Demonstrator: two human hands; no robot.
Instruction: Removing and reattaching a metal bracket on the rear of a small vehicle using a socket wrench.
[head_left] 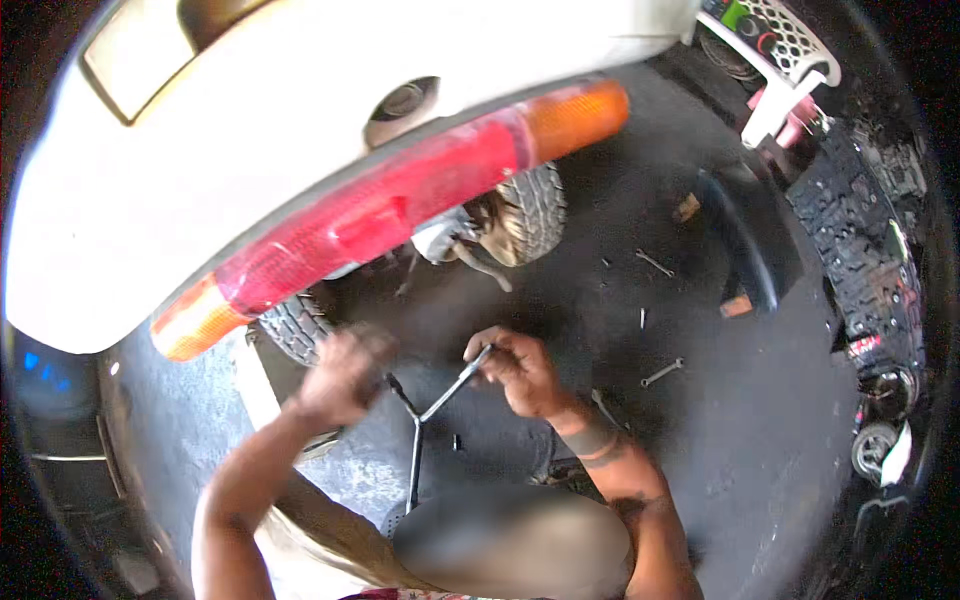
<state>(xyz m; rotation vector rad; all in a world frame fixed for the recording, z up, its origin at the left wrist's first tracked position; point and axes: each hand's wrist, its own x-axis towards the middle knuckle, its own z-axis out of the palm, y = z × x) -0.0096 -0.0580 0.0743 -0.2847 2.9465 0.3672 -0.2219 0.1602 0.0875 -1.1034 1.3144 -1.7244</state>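
Handling the Y-shaped wrench (416, 450), six o'clock from the red light (380, 225), seems the step. The right hand's (528, 382) fingers grip its two-o'clock arm; the left hand (346, 374) blurs, grip unclear. Next likely needs steadiness.

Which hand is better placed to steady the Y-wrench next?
Probably the right hand: it appears to grip the Y-wrench by its upper right arm. The left hand is blurred near the upper left arm, so its contact is unclear.

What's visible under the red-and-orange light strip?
A right tyre, a left tyre and a pale part between. The light strip and white bodywork hide whatever sits higher.
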